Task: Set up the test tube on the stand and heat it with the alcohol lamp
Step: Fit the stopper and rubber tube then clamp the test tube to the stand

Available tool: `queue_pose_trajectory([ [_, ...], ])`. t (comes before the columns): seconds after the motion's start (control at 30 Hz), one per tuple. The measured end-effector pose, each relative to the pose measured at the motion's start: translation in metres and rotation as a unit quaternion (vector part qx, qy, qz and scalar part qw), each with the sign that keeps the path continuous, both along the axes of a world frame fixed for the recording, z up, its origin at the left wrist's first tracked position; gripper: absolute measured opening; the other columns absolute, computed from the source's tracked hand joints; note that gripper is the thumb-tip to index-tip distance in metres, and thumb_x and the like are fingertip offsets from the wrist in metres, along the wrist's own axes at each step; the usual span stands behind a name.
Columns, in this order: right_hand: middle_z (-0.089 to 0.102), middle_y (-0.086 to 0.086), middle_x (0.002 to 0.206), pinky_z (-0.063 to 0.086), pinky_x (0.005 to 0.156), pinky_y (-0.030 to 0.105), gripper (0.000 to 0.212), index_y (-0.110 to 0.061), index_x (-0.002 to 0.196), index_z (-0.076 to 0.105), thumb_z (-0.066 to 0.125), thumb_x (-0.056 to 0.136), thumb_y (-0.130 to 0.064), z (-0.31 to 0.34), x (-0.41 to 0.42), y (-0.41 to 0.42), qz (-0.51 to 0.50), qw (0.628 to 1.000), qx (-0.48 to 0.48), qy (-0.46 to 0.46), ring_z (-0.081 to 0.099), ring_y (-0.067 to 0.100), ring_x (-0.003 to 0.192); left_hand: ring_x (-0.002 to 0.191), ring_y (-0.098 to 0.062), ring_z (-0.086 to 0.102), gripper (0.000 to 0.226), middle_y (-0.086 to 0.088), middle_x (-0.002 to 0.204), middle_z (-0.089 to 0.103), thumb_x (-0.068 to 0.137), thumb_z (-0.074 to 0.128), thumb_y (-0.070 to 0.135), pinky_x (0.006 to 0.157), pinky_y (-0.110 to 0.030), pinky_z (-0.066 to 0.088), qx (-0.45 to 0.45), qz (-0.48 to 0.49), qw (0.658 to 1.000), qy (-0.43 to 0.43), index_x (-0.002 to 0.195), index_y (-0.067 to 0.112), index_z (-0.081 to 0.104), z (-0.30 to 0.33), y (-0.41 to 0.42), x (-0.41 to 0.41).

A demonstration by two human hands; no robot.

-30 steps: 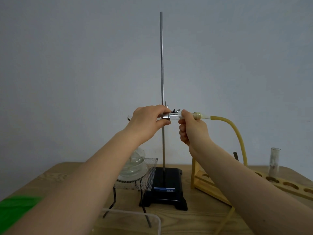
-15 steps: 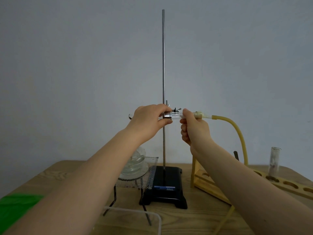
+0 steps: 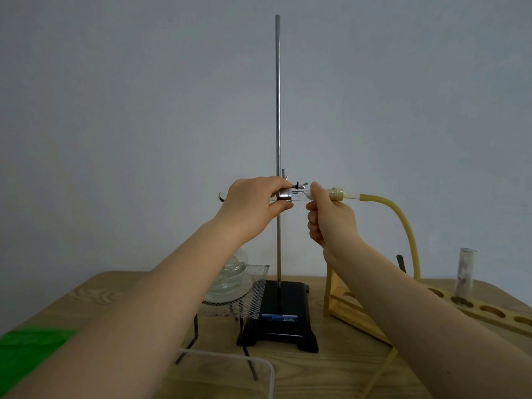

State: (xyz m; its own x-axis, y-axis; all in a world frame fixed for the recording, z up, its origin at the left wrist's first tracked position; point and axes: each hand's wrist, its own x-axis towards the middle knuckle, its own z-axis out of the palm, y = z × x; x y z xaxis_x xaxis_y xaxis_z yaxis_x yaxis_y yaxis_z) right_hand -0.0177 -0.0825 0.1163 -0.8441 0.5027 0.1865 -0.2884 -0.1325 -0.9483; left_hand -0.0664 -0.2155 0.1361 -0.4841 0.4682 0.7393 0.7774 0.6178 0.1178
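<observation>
Clear glass test tube [image 3: 299, 196] lies sideways in the metal clamp [image 3: 284, 194] on the tall stand.

Left hand [image 3: 253, 201] grips the clamp to steady it; right hand [image 3: 328, 214] pinches the tube near its stopper so it sits straight.

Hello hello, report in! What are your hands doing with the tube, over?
Left hand grips clamp on stand rod. Right hand pinches test tube, lying level. Lamp low left, partly hidden behind arm.

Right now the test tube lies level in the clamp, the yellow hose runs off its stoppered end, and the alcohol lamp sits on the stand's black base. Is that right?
Not quite. The head view shows the alcohol lamp on the wire mesh of the tripod beside the black base, not on it. The rest holds.
</observation>
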Motion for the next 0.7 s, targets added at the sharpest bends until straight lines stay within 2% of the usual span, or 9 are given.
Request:
queue_pose_trajectory([
  [0.4, 0.048, 0.001, 0.058, 0.038, 0.052, 0.024, 0.048, -0.01, 0.083, 0.061, 0.054, 0.086, -0.057, -0.004, 0.004, 0.001, -0.003, 1.0, 0.012, -0.016, 0.041, 0.012, 0.051, 0.1, -0.018, 0.058, 0.036, 0.004, 0.11, 0.065, 0.092, 0.054, 0.037, 0.09, -0.036, 0.042, -0.041, 0.03, 0.999, 0.007, 0.125, 0.024, 0.055, 0.002, -0.001, 0.011],
  [0.6, 0.049, 0.002, 0.063, 0.04, 0.054, 0.023, 0.044, -0.012, 0.083, 0.061, 0.058, 0.084, -0.056, -0.008, 0.01, 0.0, -0.004, 0.997, 0.069, -0.021, 0.041, 0.012, 0.056, 0.112, -0.021, 0.053, 0.042, -0.002, 0.124, 0.059, 0.094, 0.05, 0.03, 0.095, -0.037, 0.042, -0.034, 0.038, 0.998, -0.021, 0.135, 0.023, 0.046, 0.002, -0.011, 0.017],
  [0.7, 0.049, 0.002, 0.063, 0.041, 0.055, 0.024, 0.042, -0.011, 0.084, 0.061, 0.061, 0.084, -0.053, -0.01, 0.017, -0.001, 0.012, 0.997, 0.075, -0.026, 0.042, 0.013, 0.057, 0.118, -0.02, 0.049, 0.041, -0.003, 0.13, 0.055, 0.096, 0.046, 0.026, 0.095, -0.03, 0.037, -0.026, 0.041, 0.998, -0.027, 0.137, 0.02, 0.045, 0.002, -0.02, 0.023],
])
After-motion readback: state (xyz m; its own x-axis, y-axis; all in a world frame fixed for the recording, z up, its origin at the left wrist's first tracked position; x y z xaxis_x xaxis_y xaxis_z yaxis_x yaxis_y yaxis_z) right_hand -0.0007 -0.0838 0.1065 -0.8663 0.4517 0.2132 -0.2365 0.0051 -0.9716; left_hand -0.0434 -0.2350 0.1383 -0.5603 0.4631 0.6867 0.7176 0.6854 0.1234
